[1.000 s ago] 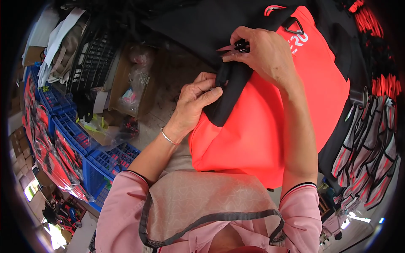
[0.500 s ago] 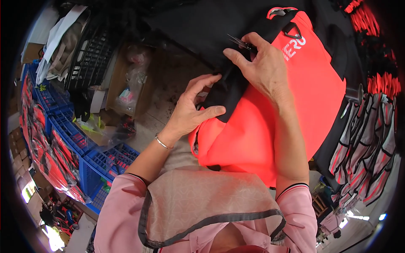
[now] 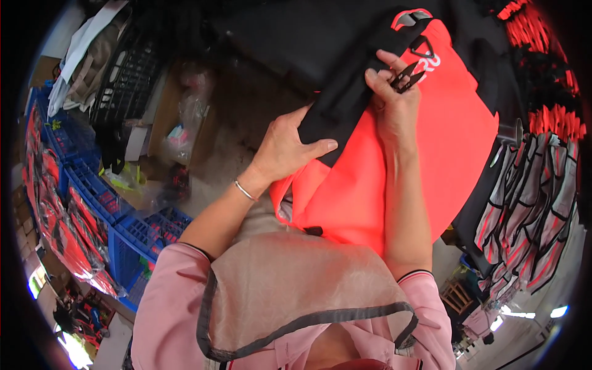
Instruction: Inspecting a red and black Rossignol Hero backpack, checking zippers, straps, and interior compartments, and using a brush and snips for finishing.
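Coral cloth (image 3: 450, 142), one: beneath the right grip (image 3: 398, 108). Black band (image 3: 353, 87), one: pinched in the left grip (image 3: 282, 147), thumb on top, running up past the right grip. Snips (image 3: 404, 73), one pair: held in the right grip, now swung rightward off the band, so not cutting.

we cannot see most fingers of the left hand (image 3: 277, 151), behind the black band (image 3: 342, 102). the right hand (image 3: 398, 110) hides part of the black thread snips (image 3: 404, 74) and the white lettering (image 3: 430, 61). we cannot tell the clear plastic bag (image 3: 191, 117)'s contents; the lower edge cuts the pink shirt (image 3: 166, 296).
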### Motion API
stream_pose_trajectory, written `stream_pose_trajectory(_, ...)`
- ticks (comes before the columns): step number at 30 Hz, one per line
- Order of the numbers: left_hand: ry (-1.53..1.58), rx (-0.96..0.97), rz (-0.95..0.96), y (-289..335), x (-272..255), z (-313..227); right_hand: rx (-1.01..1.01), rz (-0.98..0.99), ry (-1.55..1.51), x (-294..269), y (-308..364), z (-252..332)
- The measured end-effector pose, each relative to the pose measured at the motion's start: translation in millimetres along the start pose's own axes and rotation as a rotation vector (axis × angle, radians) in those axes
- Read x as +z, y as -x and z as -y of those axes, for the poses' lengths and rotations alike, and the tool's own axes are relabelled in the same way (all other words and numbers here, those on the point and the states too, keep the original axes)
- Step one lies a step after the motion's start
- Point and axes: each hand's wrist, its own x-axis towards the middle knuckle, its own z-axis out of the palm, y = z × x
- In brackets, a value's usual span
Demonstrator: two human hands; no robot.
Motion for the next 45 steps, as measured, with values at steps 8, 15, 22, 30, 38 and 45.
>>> stream_pose_trajectory(8,0.219,-0.222,0.155,63.7,-5.7,16.9,-0.115,0.003,-0.064,-9.4,-17.2,-3.4)
stream_pose_trajectory(15,-0.158,-0.177,-0.113,76.0,13.9,21.1,-0.568,-0.018,0.842,-7.4,28.5,14.0)
stream_pose_trajectory(22,-0.117,-0.156,-0.118,71.8,19.9,21.7,-0.649,0.319,1.194,0.4,126.4,2.9)
stream_pose_trajectory(30,-0.156,-0.063,-0.220,68.5,28.0,21.6,-0.736,0.311,1.199,-0.8,125.5,1.9)
stream_pose_trajectory(38,-0.257,-0.070,-0.227,86.0,20.9,23.1,-0.321,-0.058,0.905,-62.6,115.5,4.9)
stream_pose_trajectory(45,-0.338,0.247,-0.363,23.5,-18.8,-22.3,-0.261,-0.666,1.040,-185.8,122.8,26.7)
